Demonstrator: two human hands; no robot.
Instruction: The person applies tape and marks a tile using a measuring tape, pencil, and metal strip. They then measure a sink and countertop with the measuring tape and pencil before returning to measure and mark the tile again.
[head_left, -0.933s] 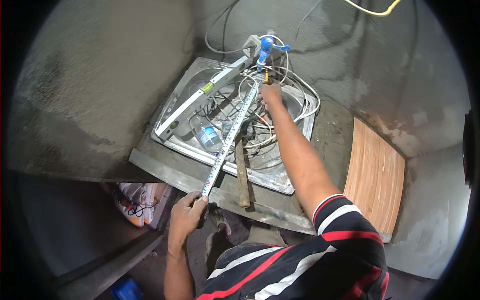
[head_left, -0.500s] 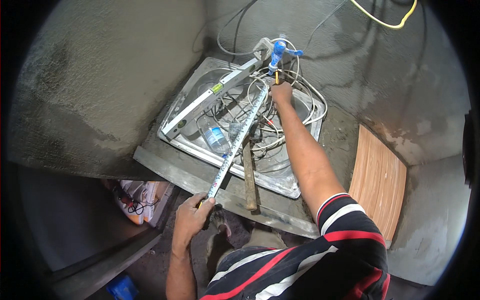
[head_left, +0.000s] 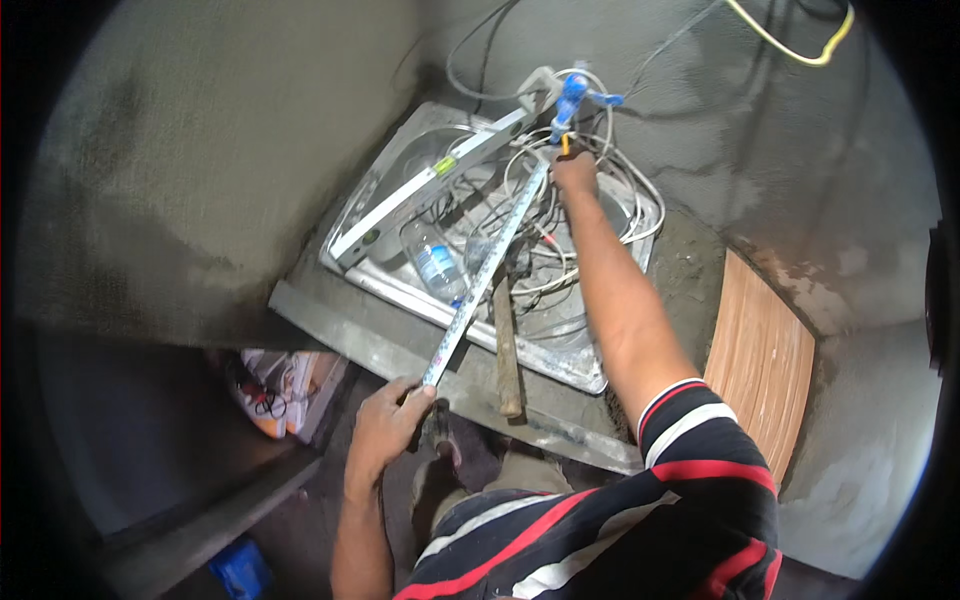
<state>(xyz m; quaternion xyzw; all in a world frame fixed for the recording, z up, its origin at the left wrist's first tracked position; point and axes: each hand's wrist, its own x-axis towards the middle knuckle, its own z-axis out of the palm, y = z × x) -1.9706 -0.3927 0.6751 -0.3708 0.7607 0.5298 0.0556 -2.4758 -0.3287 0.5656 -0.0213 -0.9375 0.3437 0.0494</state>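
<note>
A pale measuring tape (head_left: 491, 266) stretches diagonally over a dirty metal double-bowl sink (head_left: 572, 370). My left hand (head_left: 390, 425) is closed around its near end, in front of the ledge. At the far end, beside a blue-covered tap (head_left: 570, 98), my right hand (head_left: 575, 175) is closed near the tape's tip. A short yellow-orange stick-like piece (head_left: 565, 145) pokes out of that hand; its fingers are mostly hidden, and whether it pinches the tape is unclear. Beneath the tape lie a clear bottle (head_left: 432, 262) and a wooden-handled hammer (head_left: 507, 350), its handle over the front edge.
A spirit level (head_left: 400, 201) leans across the sink's left bowl. Tangled white cable (head_left: 655, 205) fills the right side. A wood-grain panel (head_left: 760, 350) stands at right. Rough plastered walls (head_left: 220, 150) close in; a blue object (head_left: 240, 570) sits low left.
The view has shifted slightly, so the sink and tools appear a little to the right and higher. Both hands keep their places on the stretched tape.
</note>
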